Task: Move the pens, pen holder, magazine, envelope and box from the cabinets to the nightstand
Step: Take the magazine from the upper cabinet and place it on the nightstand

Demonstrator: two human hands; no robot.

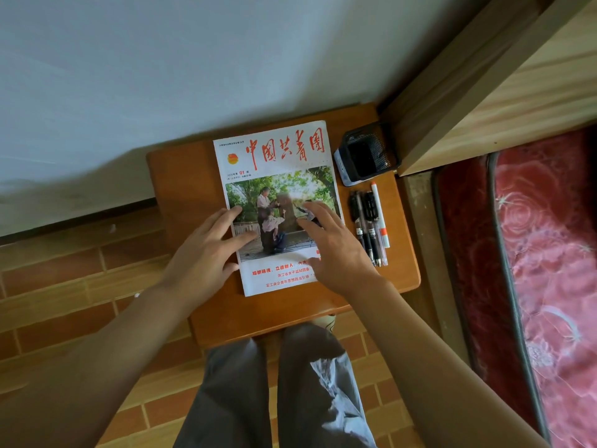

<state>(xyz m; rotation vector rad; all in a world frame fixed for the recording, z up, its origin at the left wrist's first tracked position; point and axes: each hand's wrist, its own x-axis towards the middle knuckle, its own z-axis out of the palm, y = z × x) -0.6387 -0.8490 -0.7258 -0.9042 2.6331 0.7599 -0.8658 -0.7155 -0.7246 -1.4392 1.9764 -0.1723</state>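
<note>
Head view: your left grip point(206, 250) and right grip point(336, 247) are resting flat, fingers spread, on the magazine point(277, 176) lying mid-nightstand point(181, 176); pens point(371, 224) are lining its right edge

I stand over a small orange-brown wooden nightstand point(181, 176) pushed against a pale, bluish-white wall point(193, 59). The floor point(64, 279) below me is brick-patterned, in reddish and tan blocks with light joints. At the nightstand's right edge rises a light wooden bed frame point(484, 92), its grain streaked. Beside it lies a red mattress point(549, 253) with a rose pattern and dark piping. The light is soft and even.
</note>
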